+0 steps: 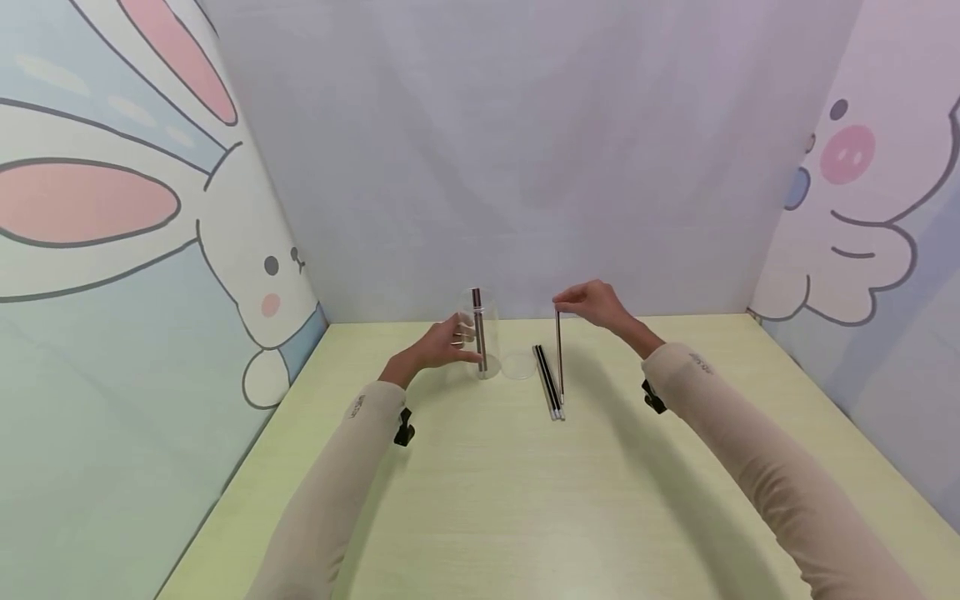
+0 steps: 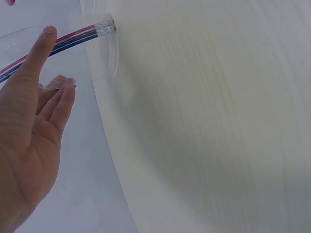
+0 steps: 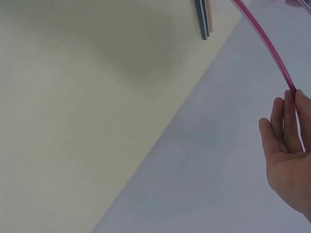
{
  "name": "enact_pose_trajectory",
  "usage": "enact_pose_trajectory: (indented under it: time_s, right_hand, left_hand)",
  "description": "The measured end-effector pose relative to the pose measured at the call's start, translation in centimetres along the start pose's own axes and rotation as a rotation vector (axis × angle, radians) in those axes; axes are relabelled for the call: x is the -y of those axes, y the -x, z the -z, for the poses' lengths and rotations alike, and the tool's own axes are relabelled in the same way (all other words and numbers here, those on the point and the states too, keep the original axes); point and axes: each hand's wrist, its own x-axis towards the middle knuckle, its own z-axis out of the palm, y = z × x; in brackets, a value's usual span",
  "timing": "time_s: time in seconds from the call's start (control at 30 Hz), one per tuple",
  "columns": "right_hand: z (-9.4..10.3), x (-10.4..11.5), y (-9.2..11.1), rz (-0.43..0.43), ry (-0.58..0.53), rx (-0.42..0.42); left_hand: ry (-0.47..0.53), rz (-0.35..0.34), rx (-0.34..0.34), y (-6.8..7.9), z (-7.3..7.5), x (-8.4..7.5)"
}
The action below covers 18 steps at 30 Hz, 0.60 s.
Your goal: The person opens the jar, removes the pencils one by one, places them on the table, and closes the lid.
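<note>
The left hand [image 1: 442, 343] is curved loosely round the nine o'clock side of a clear jar [image 1: 492, 329], its thumb on one side and fingers on the other. The right hand [image 1: 596, 302], at two o'clock from the jar, pinches the top of a dark red stick [image 1: 560, 358] between thumb and fingertips, its other fingers nearly straight. That stick hangs close to upright; whether its lower end touches anything, I cannot tell.

Inside the jar, which stands upright, red and dark sticks [image 1: 482, 342] lean slightly. Just beside its base, at three o'clock, lies a clear disc [image 1: 519, 367]. At four o'clock a few loose sticks [image 1: 548, 379] lie side by side on the pale surface [image 1: 480, 492]. Beyond, a plain wall [image 1: 525, 167] rises at twelve o'clock, with a cartoon rabbit [image 1: 240, 242] on the wall toward ten.
</note>
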Motion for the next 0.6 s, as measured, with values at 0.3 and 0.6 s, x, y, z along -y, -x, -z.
enact_pose_trajectory:
  time_s: [0.3, 0.6]
  right_hand:
    - [-3.0, -1.4, 0.6, 0.044, -0.034, -0.107]
    - [-6.3, -4.1, 0.2, -0.013, 0.016, -0.159]
  left_hand:
    - [-0.014, 0.008, 0.002, -0.1, 0.1, 0.1]
    - [-0.013, 0.001, -0.002, -0.2, 0.0, 0.2]
